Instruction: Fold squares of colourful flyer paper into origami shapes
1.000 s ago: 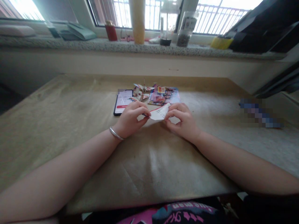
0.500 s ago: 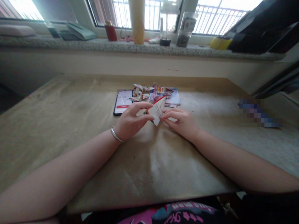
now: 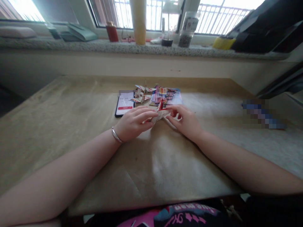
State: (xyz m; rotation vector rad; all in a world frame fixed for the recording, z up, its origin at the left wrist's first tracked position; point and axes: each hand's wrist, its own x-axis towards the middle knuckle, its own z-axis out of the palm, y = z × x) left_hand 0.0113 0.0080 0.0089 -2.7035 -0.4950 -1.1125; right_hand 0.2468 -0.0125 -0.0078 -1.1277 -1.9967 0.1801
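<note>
A small piece of folded paper (image 3: 159,116), white with red edges, is held between my two hands just above the table. My left hand (image 3: 134,122), with a silver bangle at the wrist, pinches its left side; the fingers partly cover it. At its right end, the thumb and forefinger of my right hand (image 3: 186,121) grip the paper's red edge. Folded paper cranes (image 3: 142,97) sit just beyond, beside a phone (image 3: 124,105) with a lit screen. Printed colour leaflets (image 3: 170,95) lie behind the folded paper.
The table (image 3: 94,176) reaches to the wall under the window. A blurred bluish item (image 3: 262,115) lies at the far right. Along the granite sill (image 3: 82,45) stand a red bottle (image 3: 112,32), a tall yellow cylinder (image 3: 139,23), clear containers and a yellow object (image 3: 223,43).
The folded paper has been turned from an upright diamond to a flatter, tilted position. My left fingers have come over it, and my right fingers have shifted up to its red edge.
</note>
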